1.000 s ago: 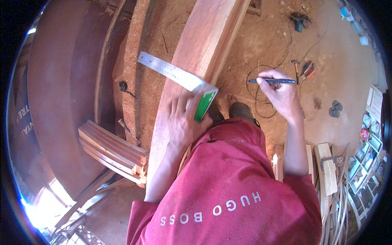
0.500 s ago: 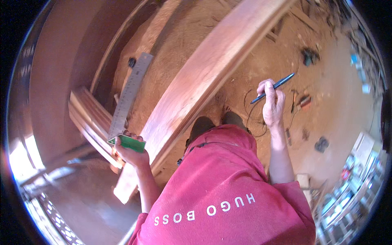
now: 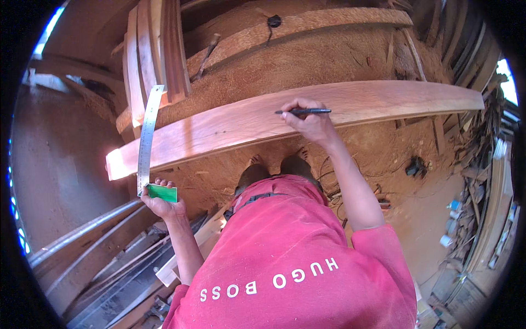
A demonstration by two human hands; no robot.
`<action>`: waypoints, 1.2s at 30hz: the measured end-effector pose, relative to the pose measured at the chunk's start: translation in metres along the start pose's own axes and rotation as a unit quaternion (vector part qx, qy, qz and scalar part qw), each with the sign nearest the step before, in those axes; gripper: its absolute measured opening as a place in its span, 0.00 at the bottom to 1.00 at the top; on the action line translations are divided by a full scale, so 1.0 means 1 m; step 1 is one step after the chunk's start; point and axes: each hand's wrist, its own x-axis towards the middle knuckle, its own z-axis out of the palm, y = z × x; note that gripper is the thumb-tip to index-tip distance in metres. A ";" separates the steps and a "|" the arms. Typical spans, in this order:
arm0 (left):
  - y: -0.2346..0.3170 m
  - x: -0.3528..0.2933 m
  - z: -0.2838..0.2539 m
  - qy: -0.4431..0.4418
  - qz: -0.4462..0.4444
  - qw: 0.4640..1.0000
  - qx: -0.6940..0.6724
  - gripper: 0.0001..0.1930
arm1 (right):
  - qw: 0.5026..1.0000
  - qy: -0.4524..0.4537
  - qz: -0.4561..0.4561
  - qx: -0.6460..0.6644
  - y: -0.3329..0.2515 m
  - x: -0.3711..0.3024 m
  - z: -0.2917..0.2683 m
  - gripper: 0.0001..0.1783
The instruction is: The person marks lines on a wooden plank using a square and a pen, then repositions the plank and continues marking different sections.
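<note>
My left hand (image 3: pixel 162 206) is closed round the green handle of a try square (image 3: pixel 146 143). The square's metal blade rises past the left part of a long reddish wooden plank (image 3: pixel 241 116); I cannot tell whether it touches the wood. Over the middle of the plank, my right hand (image 3: pixel 313 124) grips a dark pen (image 3: pixel 313 111) between thumb and fingers. The pen lies nearly level, its left end close to the plank's face. Whether that end meets the wood is unclear.
Several boards (image 3: pixel 158 55) are stacked beyond the plank's left part. A sawdust-covered beam (image 3: pixel 334 26) runs behind, with a small black object (image 3: pixel 273 21) on it. Cables and a dark object (image 3: pixel 416 166) lie on the dusty floor at right. Scrap wood (image 3: pixel 474 186) is piled at far right.
The view has turned, so the plank now runs across it. My right hand has moved from beside the plank to over it, still with the pen. My left hand keeps the try square.
</note>
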 end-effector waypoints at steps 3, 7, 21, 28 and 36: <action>0.006 0.000 -0.034 0.016 -0.004 1.000 -0.023 0.17 | 0.999 0.011 -0.051 -0.016 0.002 0.011 0.020 0.11; 0.010 -0.005 -0.047 0.071 -0.003 0.997 -0.020 0.17 | 0.997 -0.005 -0.075 0.001 0.017 0.008 0.027 0.09; -0.030 -0.006 -0.038 0.169 0.032 0.985 -0.024 0.21 | 0.990 0.104 0.076 0.055 -0.001 0.017 -0.050 0.11; -0.060 0.010 -0.014 0.222 0.057 0.962 -0.149 0.18 | 0.985 0.105 0.072 0.120 -0.003 0.049 -0.057 0.22; -0.083 0.033 -0.024 0.308 0.165 0.931 -0.100 0.12 | 0.998 0.005 -0.068 0.009 -0.053 0.083 0.025 0.16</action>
